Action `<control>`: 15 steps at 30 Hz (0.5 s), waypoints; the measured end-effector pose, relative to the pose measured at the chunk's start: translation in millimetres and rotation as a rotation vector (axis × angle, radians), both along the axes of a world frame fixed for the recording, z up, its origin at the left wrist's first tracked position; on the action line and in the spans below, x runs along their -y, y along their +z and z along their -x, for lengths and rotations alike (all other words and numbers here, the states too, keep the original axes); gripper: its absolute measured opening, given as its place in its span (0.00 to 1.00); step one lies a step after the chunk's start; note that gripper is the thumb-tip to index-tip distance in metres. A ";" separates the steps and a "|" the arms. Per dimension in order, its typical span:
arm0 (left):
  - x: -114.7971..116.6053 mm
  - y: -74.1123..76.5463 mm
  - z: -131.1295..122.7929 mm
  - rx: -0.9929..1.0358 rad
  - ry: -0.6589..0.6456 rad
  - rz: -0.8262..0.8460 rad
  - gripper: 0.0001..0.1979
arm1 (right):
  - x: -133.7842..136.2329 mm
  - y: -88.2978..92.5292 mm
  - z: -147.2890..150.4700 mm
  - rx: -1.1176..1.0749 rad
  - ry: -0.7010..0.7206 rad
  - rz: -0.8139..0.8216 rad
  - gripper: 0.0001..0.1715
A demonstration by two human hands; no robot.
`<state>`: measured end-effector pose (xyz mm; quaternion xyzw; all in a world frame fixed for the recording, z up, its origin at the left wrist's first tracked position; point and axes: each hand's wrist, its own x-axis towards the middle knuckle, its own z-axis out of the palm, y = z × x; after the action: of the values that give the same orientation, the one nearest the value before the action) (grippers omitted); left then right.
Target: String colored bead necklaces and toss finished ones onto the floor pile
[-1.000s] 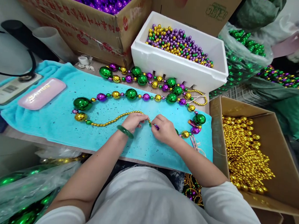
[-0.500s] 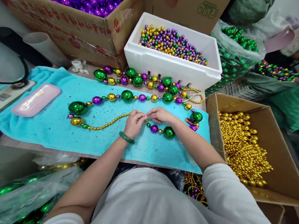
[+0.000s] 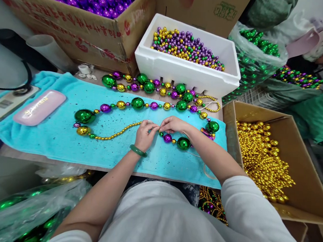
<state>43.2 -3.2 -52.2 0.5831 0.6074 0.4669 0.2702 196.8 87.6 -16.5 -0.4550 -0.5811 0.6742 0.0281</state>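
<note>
A bead necklace (image 3: pixel 138 104) of green, purple and gold balls lies in a loop on a blue towel (image 3: pixel 109 158). My left hand (image 3: pixel 145 134), with a green bangle at the wrist, is closed in a pinch at the end of the necklace's small gold bead strand (image 3: pixel 118 134). Fingertips almost touching it, my right hand (image 3: pixel 174 124) pinches the other end, just above a small green bead. The joint between the fingertips is too small to make out. Under my right forearm a thin string runs across the towel.
Behind lies another bead necklace (image 3: pixel 149 87), against a white foam box (image 3: pixel 184 67) of small beads. A carton (image 3: pixel 307 196) with gold bead strands stands at the right. Left are a pink case (image 3: pixel 39 108) and a scale (image 3: pixel 11 103). Purple beads fill a big carton (image 3: pixel 95 41).
Both hands stay pinched together at the necklace ends, with only a slight shift of the fingers. The necklace lies as before.
</note>
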 end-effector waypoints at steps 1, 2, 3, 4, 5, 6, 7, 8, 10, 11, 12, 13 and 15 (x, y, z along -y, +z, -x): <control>0.2 0.3 0.3 0.001 0.003 0.009 0.06 | -0.3 1.2 -1.1 0.003 -0.014 -0.005 0.08; 0.3 0.5 0.5 0.001 0.008 0.016 0.06 | -0.6 2.5 -2.2 0.010 -0.026 -0.014 0.09; 0.4 0.7 0.6 0.000 0.012 0.022 0.06 | -0.9 4.0 -3.2 0.019 -0.040 -0.025 0.10; 0.5 0.8 0.6 0.001 0.015 0.023 0.06 | -1.2 5.4 -4.1 0.031 -0.055 -0.038 0.11; 0.7 0.8 0.5 0.003 0.017 0.021 0.06 | -1.4 6.6 -4.8 0.040 -0.072 -0.052 0.11; 0.8 0.7 0.4 0.007 0.018 0.020 0.07 | -1.4 7.7 -5.3 0.044 -0.093 -0.065 0.11; 1.0 0.7 0.3 0.015 0.023 0.021 0.07 | -1.3 8.6 -5.5 0.047 -0.113 -0.078 0.10; 1.3 0.8 0.2 0.027 0.032 0.022 0.07 | -1.0 9.4 -5.5 0.053 -0.129 -0.089 0.09; 2.0 1.3 0.7 0.059 0.053 0.022 0.08 | -0.1 10.7 -5.3 0.092 -0.145 -0.116 0.08; 2.5 1.7 1.3 0.073 0.057 0.022 0.08 | 0.2 11.4 -5.6 0.130 -0.143 -0.135 0.08; 3.2 2.2 2.3 0.082 0.059 0.024 0.08 | 0.2 12.0 -6.3 0.178 -0.134 -0.160 0.07; 4.0 2.6 3.7 0.085 0.059 0.029 0.08 | 0.0 12.5 -7.8 0.238 -0.118 -0.194 0.07; 5.8 2.8 7.2 0.076 0.073 0.048 0.08 | -1.4 13.4 -13.3 0.357 -0.082 -0.275 0.06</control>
<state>36.0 -9.0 -49.4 0.5359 0.6285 0.4835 0.2898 210.0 89.0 -3.1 -0.5822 -0.6444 0.4955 0.0137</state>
